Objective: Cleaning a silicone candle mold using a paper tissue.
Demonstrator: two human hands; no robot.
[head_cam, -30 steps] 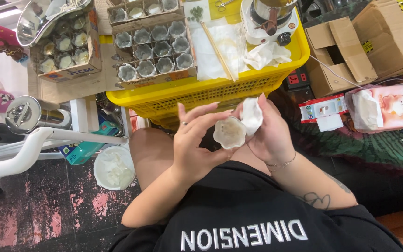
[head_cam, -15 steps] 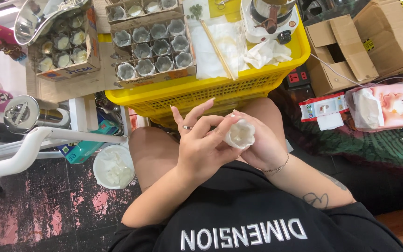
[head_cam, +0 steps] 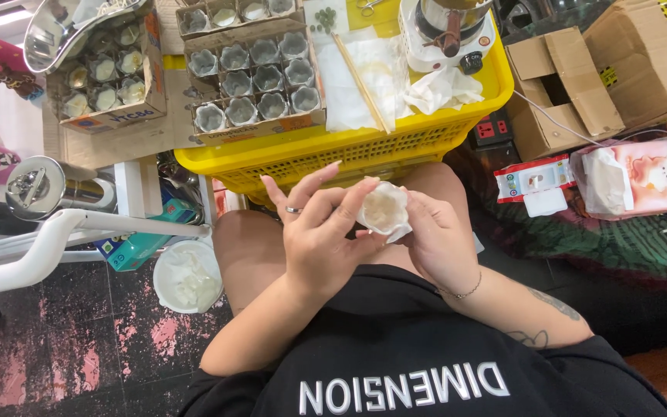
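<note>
I see both hands raised over the lap, meeting just below the rim of a yellow basket [head_cam: 364, 150]. Between them sits a small white flower-shaped mould [head_cam: 384, 210], its open face turned up toward the camera. The right hand [head_cam: 438, 243] cups it from the side and underneath, fingers curled round the white wrapping at its base. The left hand [head_cam: 322, 239] comes in from the other side, thumb and forefinger pressed against the mould's edge, while its other fingers are fanned out and lifted clear; a ring shows on one of them. So both sets of fingers are closed on the same small piece, lightly rather than clenched. The basket rests across the knees and carries a cardboard tray [head_cam: 252, 77] of grey flower-shaped cups set in rows, a sheet of white paper [head_cam: 349, 73] with a thin wooden stick [head_cam: 360, 81] lying on it, a crumpled tissue [head_cam: 441, 89] and a small white burner with a pot [head_cam: 449, 27]. A second cardboard tray [head_cam: 106, 77] of filled cups lies to the side of the basket. Down on the floor beside the knee I make out a white bowl [head_cam: 187, 274], and on the other side a pink tissue pack [head_cam: 642, 177] near an open brown box [head_cam: 561, 93].
</note>
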